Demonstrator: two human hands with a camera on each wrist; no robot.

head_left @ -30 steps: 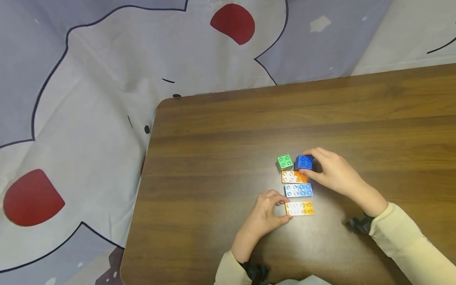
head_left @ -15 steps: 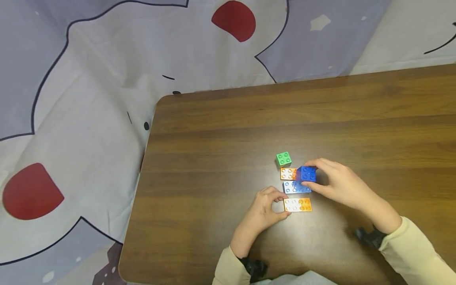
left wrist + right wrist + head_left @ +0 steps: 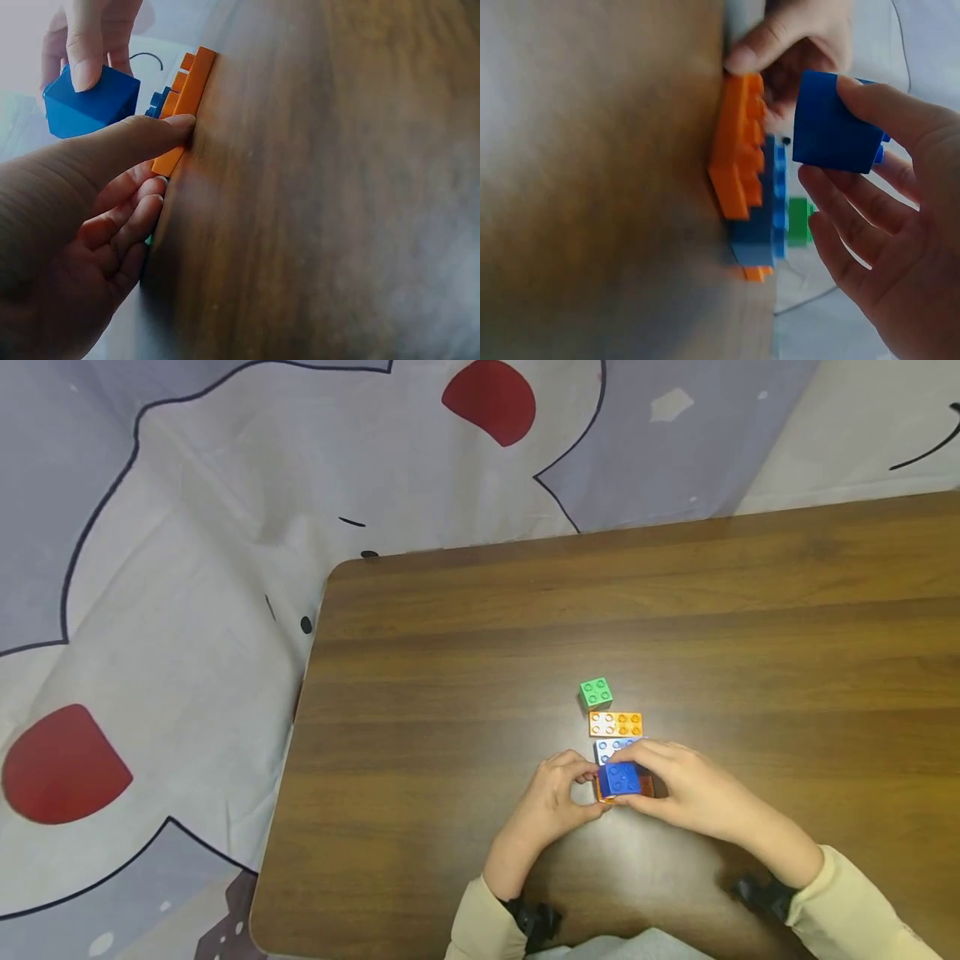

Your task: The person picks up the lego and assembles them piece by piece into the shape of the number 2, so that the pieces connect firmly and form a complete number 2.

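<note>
My right hand (image 3: 693, 789) pinches a dark blue square toy building brick (image 3: 829, 124) between thumb and fingers. The brick hangs over the nearest orange brick (image 3: 733, 142), with a gap between them in both wrist views. My left hand (image 3: 551, 802) grips that flat orange brick at its left end, thumb on the near side, against the table. In the head view the blue brick and right fingers cover most of the orange one. Right behind it lies a long light blue brick (image 3: 606, 749), partly hidden by the right fingers.
Beyond the light blue brick lie a second orange brick (image 3: 615, 724) and a small green square brick (image 3: 596, 693). All rest on a brown wooden table (image 3: 435, 693). A patterned cloth (image 3: 225, 568) hangs along the table's back and left edges.
My right hand has lifted the blue brick from beside the green one and carried it nearer to me, over the nearest orange brick. The left hand keeps its grip there.
</note>
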